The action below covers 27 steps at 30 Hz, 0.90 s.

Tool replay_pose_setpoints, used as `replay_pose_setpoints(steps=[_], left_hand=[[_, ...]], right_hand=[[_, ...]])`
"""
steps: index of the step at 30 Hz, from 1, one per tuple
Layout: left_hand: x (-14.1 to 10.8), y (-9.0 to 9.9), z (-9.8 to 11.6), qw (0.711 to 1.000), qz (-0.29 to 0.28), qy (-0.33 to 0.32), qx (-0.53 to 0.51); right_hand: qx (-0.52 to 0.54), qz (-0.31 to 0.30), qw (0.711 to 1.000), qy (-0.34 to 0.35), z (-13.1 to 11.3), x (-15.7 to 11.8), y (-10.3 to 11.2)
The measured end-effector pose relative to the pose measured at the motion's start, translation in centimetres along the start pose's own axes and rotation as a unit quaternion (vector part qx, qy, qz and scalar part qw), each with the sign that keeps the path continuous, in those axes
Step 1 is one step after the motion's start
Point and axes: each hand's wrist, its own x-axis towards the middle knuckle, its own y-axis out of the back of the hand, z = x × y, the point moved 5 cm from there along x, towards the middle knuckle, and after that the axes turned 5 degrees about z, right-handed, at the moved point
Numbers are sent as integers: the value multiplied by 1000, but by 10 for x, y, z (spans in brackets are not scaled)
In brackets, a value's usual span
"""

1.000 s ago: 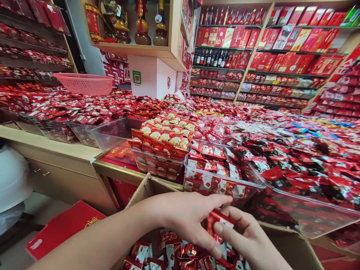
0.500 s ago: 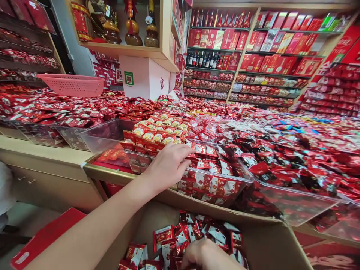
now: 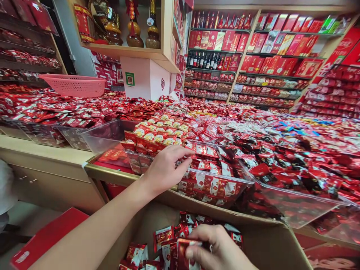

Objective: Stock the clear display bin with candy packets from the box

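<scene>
My right hand (image 3: 216, 245) is closed on a red candy packet (image 3: 183, 253), thumb across its front, above the cardboard box (image 3: 261, 236). Loose red and white candy packets (image 3: 163, 237) lie in that box below. My left hand (image 3: 165, 165) reaches over the front rim of a clear plastic bin (image 3: 237, 178). Its fingertips are at a row of red and white packets (image 3: 204, 164), thumb and fingers a little apart. Left of those, packets with a yellow print (image 3: 157, 135) stand in rows. The left hand's far fingers are partly hidden.
Neighbouring bins of packets spread left and right, among them a clear bin (image 3: 303, 202). A pink basket (image 3: 75, 86) rests on the heaps at the left. A brass-coloured rail (image 3: 112, 173) edges the counter. A red box (image 3: 50, 236) is at lower left; shelves with bottles stand behind.
My right hand has lifted from among the loose packets in the box and now holds one red candy packet in view. My left hand has stayed nearly in place at the bin.
</scene>
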Motion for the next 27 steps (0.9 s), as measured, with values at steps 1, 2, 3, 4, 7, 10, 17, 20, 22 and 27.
replay_pose_setpoints(steps=[1,2,3,4,7,10,17,20,22,27], left_hand=[[-2,0,3,999,-13,18,-34],[-5,-1,7,996,-49,36,-64],[-9,-4,11,989,-104,52,-88],[-14,-8,16,977,-176,63,-104],[-33,-19,30,918,-371,75,-118],[-39,-23,31,896,-417,92,-121],[-23,-20,19,947,-293,71,-109],[-9,-5,11,995,-99,12,-3],[-6,-2,6,997,-46,-16,63],[-6,-10,-7,987,-77,-19,139]], right_hand=[[42,42,998,-20,-1,-1,7],[85,78,993,-33,-1,-2,14],[124,103,986,-40,-2,-3,20],[158,121,979,-43,-2,-3,25],[225,147,962,-44,-6,-4,35],[256,160,951,-61,-7,-5,38],[189,222,956,-38,-13,-7,59],[120,275,954,3,-29,-5,89],[31,323,945,45,-45,-3,113],[-138,338,922,130,-78,20,146]])
